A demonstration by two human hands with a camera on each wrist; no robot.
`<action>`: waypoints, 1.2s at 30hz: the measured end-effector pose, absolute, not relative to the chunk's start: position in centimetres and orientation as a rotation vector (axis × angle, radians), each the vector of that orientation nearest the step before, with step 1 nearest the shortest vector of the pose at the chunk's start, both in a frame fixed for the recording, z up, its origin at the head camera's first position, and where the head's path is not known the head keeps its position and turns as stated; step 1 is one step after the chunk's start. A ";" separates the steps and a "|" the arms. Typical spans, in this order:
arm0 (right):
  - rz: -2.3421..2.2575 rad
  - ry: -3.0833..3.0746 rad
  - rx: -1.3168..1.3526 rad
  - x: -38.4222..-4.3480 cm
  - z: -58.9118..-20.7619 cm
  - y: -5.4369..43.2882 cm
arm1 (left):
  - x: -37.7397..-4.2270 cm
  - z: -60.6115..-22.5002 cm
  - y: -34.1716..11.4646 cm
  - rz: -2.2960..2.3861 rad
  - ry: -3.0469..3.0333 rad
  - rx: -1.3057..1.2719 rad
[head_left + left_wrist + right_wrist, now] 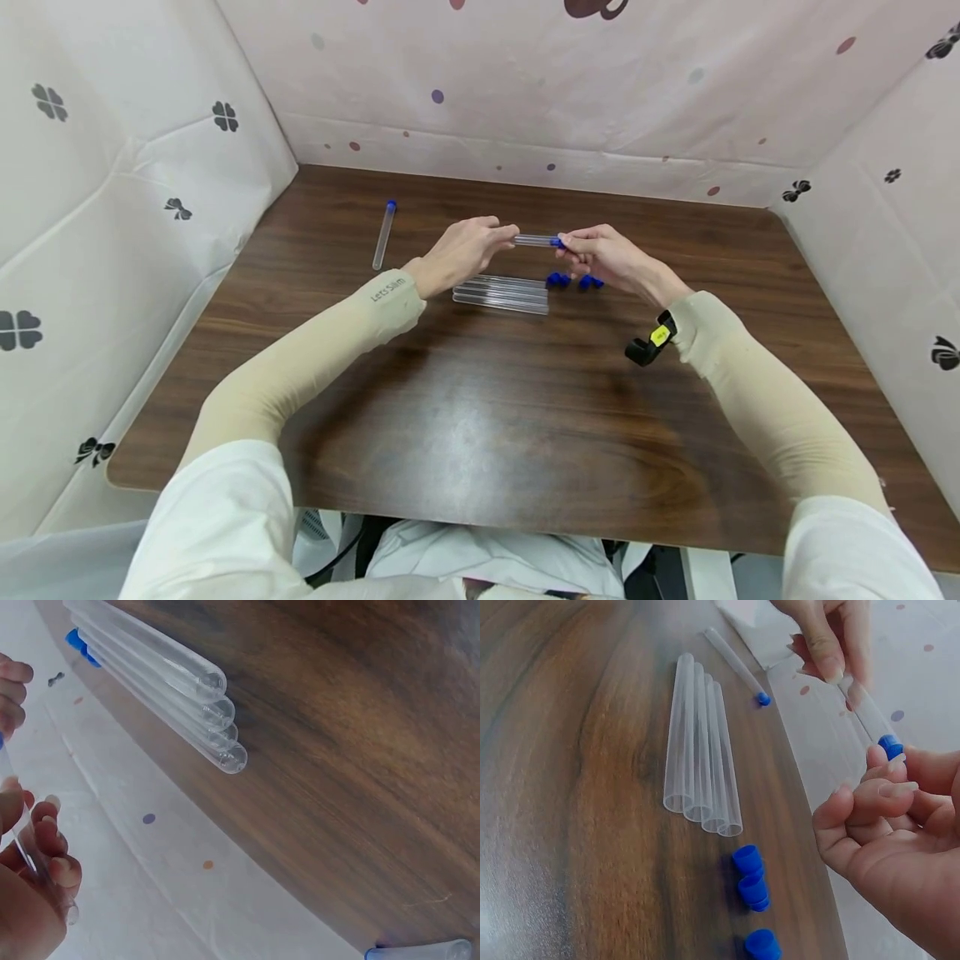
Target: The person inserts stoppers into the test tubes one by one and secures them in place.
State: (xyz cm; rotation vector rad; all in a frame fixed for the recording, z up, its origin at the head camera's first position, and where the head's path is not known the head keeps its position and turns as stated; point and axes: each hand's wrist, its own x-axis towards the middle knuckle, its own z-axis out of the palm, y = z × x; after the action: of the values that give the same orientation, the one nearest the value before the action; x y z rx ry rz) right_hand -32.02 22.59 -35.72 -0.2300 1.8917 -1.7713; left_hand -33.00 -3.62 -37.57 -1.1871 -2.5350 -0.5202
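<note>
My left hand [474,246] grips a clear test tube [534,240] by its rounded end, holding it above the table. At the tube's other end, my right hand [606,257] pinches a blue cap [890,746], which sits at the tube's mouth. Below the hands, several uncapped clear tubes [697,742] lie side by side in a row, their open ends toward the right. Several loose blue caps [558,279] lie on the table beside those open ends, under my right hand.
A capped test tube [384,237] lies apart on the left of the brown wooden table [465,417]. White patterned sheets [510,100] enclose the table at the back and both sides. A black wrist strap with a small camera [649,342] hangs at my right wrist.
</note>
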 end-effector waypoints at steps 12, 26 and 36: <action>-1.822 1.849 -0.216 -32.3 -35.0 22.7 | -33.4 -37.4 -3.6 -0.658 -2.555 -1.198; -1.731 2.023 -0.156 -32.6 -34.5 21.8 | -33.9 -37.4 -4.1 -0.723 -2.540 -1.167; -1.787 1.871 -0.158 -32.7 -34.2 22.0 | -33.5 -37.4 -4.4 -0.727 -2.518 -1.168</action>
State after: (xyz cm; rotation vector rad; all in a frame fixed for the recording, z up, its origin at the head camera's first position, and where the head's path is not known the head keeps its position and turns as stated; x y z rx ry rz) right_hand -32.66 22.02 -34.25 -0.1581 1.8708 -1.7874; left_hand -33.50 -4.44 -37.42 -1.1675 -2.5184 -0.7271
